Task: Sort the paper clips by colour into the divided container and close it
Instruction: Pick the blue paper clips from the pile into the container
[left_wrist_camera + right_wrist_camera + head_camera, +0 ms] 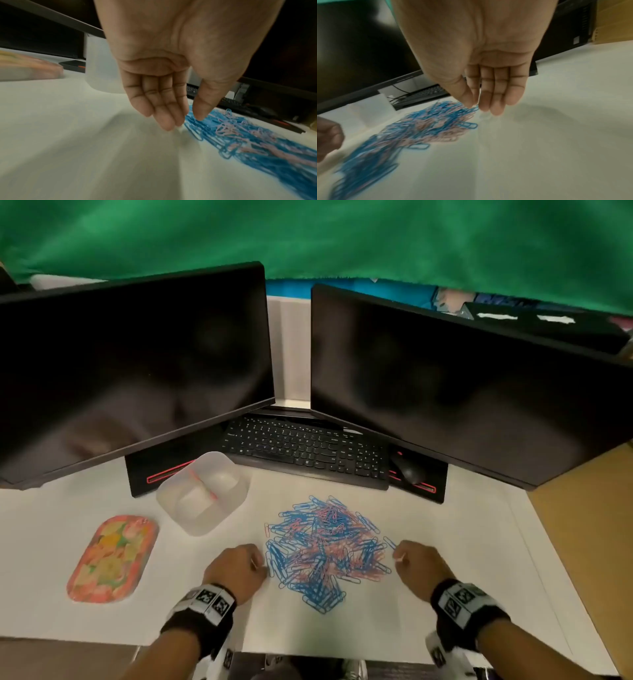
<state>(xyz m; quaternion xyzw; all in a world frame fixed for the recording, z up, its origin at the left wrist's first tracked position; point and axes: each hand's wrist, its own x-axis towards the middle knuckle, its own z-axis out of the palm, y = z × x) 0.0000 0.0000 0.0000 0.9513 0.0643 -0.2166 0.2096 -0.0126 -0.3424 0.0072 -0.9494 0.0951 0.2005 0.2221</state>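
Paper clips [325,549], blue and pink mixed, lie in one loose heap on the white worktop [445,594] directly in front of me, between my two hands. None is in the container, so I judge sorting has not begun.

My left hand [236,571] sits at the heap's left edge. The left wrist view shows its fingers [164,116] held straight and close together, pointing down, the thumb slightly apart from them, nothing between them. The placement suits a pick from the blue clips at that edge.

My right hand [416,566] stands at the heap's right edge. Its fingers [496,102] are likewise straight and together, the thumb tip close to the forefinger right at an outlying blue clip [473,108]. Whether that clip is actually pinched I cannot tell; the view is blurred.

Flanking the heap lets each hand work its own side without crossing.

Further off to the left lies the patterned lid [111,559], flat and apart from the container, which leaves the opening free. Beyond it stands the translucent divided container [202,491], open, its partition [202,482] marked by a pink line, both compartments apparently empty. It is within reach of the left hand.

Behind are a keyboard [308,446], a mouse [409,469] and two dark monitors [137,364].
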